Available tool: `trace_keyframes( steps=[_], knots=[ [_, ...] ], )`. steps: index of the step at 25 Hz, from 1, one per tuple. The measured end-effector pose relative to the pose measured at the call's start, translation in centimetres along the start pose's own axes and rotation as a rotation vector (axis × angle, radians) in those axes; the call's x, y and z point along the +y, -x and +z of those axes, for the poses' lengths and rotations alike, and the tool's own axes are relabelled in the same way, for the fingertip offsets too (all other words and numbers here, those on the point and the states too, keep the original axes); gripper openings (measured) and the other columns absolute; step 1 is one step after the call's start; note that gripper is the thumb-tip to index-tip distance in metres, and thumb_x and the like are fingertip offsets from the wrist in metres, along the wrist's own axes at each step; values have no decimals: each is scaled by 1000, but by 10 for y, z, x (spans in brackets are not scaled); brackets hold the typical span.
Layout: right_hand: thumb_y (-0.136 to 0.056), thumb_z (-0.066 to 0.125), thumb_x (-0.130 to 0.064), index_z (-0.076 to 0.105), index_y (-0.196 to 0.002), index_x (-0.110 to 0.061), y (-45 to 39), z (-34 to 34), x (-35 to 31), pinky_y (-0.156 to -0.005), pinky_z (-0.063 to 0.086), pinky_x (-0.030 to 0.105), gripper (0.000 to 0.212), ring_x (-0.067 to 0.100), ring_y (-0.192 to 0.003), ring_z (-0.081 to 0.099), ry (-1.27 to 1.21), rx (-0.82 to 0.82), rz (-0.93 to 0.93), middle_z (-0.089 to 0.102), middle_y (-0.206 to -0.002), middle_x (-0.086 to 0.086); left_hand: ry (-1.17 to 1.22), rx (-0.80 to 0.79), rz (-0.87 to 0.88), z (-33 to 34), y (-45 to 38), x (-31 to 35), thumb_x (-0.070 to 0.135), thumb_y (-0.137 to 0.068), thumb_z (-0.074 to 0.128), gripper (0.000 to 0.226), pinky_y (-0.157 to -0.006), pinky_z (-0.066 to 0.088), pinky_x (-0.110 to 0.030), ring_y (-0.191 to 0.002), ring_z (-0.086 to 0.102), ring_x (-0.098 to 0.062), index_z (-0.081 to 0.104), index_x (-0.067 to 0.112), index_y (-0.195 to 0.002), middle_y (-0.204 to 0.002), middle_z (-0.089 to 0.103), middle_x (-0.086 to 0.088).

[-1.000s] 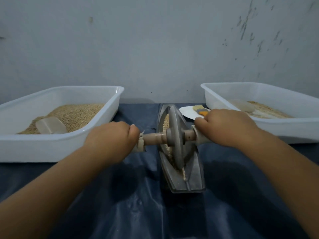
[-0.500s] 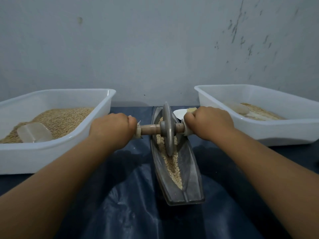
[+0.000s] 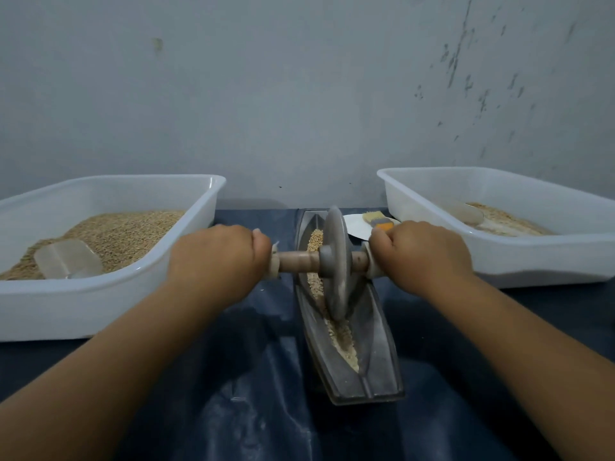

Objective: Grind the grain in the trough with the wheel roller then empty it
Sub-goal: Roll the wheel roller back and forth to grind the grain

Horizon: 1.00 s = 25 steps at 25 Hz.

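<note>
Left grip (image 3: 216,257) curled tight around the left end of the wooden axle (image 3: 298,260), knuckles up, nothing of the handle end showing beyond the fist. Right grip (image 3: 421,252) curled the same way around the right end, just past a pale collar. Between both fists, the wheel roller (image 3: 336,264) standing upright on edge in the groove of the trough (image 3: 376,331), about midway along its length. Grain (image 3: 342,337) lying in the groove in front of the wheel toward the near end, more heaped behind it toward the far end. Trough running lengthwise away from the body on the dark blue table (image 3: 233,394), near end square and well inside the table edge. Open cloth on either side of the trough under both forearms. Left tub (image 3: 109,294) near the left fist but apart from it, holding whole grain and a clear scoop (image 3: 68,259). Right tub (image 3: 532,261) just beyond the right fist, holding a thinner layer of grain and a second scoop. Small brush (image 3: 376,221) on a white plate (image 3: 354,226) beside the trough's far end. No readable writing anywhere.
</note>
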State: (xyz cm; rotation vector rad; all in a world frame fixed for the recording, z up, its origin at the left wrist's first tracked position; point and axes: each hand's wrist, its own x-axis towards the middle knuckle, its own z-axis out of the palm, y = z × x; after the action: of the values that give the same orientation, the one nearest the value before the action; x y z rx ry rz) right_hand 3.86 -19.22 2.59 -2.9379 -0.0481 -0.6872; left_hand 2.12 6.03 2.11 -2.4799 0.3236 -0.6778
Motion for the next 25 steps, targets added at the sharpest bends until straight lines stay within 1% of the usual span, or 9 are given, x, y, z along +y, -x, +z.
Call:
trace_keyframes(
  steps=[3,7,9,12,14,16,18,21,25],
  knots=[
    [-94,28,-39,51,-65,-17,-25,11,-4,-52,24,30,43,24,-64,46,-14,-14,29,52,-71,5,91,-103,-23,6,-29,-3,20,-90,53,21,-64,49,-34,-72,44,-20,45,15,-110,-80,37,-1],
    [-97,28,-37,51,-73,-17,-14,-4,-4,-61,31,32,39,25,-72,48,21,-102,-44,51,-77,5,128,-165,15,-6,-14,-4,21,-91,52,24,-64,47,-34,-73,44,-20,43,14,-112,-81,35,0],
    [-97,29,-41,52,-67,-17,7,-18,1,-54,26,30,45,19,-62,47,3,-119,-72,50,-68,1,96,-69,89,-10,13,-4,21,-85,58,32,-55,45,-35,-68,42,-21,42,12,-111,-80,37,0],
    [-94,31,-44,46,-54,-19,35,-33,9,-47,22,28,50,14,-50,43,77,-28,-146,47,-53,0,178,248,214,-17,45,-11,6,-44,80,52,-38,30,-25,-40,34,-24,50,1,-86,-56,42,-9],
    [-93,28,-45,47,-55,-19,31,-31,9,-47,21,28,49,14,-51,43,78,-12,-127,47,-55,-1,154,237,186,-16,43,-10,2,-37,80,52,-38,28,-23,-35,36,-25,52,-2,-81,-51,43,-12],
    [-95,26,-45,49,-64,-17,12,-18,1,-51,22,29,48,19,-58,45,52,-26,-61,49,-65,0,71,53,113,-10,22,-4,12,-58,78,45,-40,32,-28,-47,43,-26,55,0,-95,-66,53,-11],
    [-97,27,-43,50,-69,-15,-13,-1,-7,-53,23,29,46,21,-61,43,58,2,-44,49,-69,3,32,-61,-63,7,-3,3,22,-86,58,35,-53,44,-34,-69,49,-23,45,9,-116,-91,56,-6],
    [-96,28,-42,51,-64,-16,-35,8,-12,-51,23,29,47,19,-57,42,40,25,-52,48,-65,4,132,-165,-82,14,-26,1,21,-92,50,23,-67,52,-36,-79,55,-22,46,14,-114,-92,53,-2],
    [-96,28,-38,49,-66,-19,-14,-7,-9,-51,23,29,42,17,-60,42,50,-57,-100,47,-68,2,127,-150,-23,3,4,-1,23,-91,49,31,-63,48,-35,-76,50,-22,40,12,-119,-93,51,-3]
  ],
)
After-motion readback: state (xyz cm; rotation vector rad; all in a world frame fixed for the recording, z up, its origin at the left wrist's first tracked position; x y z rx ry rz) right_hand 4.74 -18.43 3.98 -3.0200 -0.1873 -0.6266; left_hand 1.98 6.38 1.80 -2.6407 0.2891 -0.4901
